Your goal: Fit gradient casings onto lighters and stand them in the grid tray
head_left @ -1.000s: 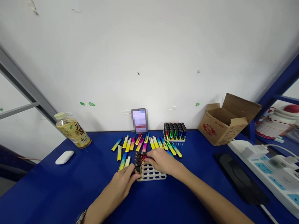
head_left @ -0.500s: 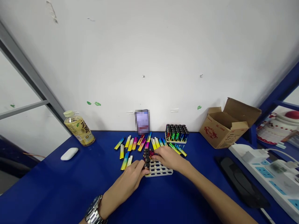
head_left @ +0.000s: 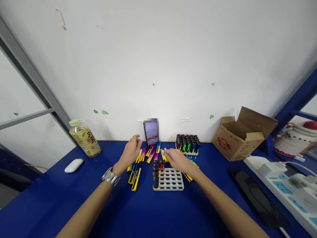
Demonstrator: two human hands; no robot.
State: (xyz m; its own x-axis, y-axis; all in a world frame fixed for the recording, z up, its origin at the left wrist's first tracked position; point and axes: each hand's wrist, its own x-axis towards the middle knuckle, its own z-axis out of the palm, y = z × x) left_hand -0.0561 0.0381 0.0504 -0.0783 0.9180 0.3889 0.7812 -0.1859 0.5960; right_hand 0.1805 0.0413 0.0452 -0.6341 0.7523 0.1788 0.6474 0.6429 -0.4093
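Observation:
My left hand (head_left: 131, 152) hovers over the left part of a spread of shiny lighters (head_left: 135, 179), its bent fingers apart and nothing visible in them. Beyond the near tray, my right hand (head_left: 177, 160) pinches a yellow lighter with a white end (head_left: 163, 154); the fingers partly hide it. The white tray (head_left: 169, 189) with oval holes lies in front. Several black-topped lighters (head_left: 155, 178) stand in its left column, and a pink one (head_left: 161, 166) stands in the adjoining column at the back.
A full rack of upright black-topped lighters (head_left: 188, 142) stands at the back. A phone (head_left: 151, 132) leans on the wall. Left are a drink bottle (head_left: 85, 138) and a white case (head_left: 73, 165). Right are an open carton (head_left: 232, 142), a black device (head_left: 256, 195) and a power strip (head_left: 284, 188).
My left hand has left the near tray's front left corner and moved back and left over the loose lighters. My right hand has moved slightly back from the tray to a loose lighter.

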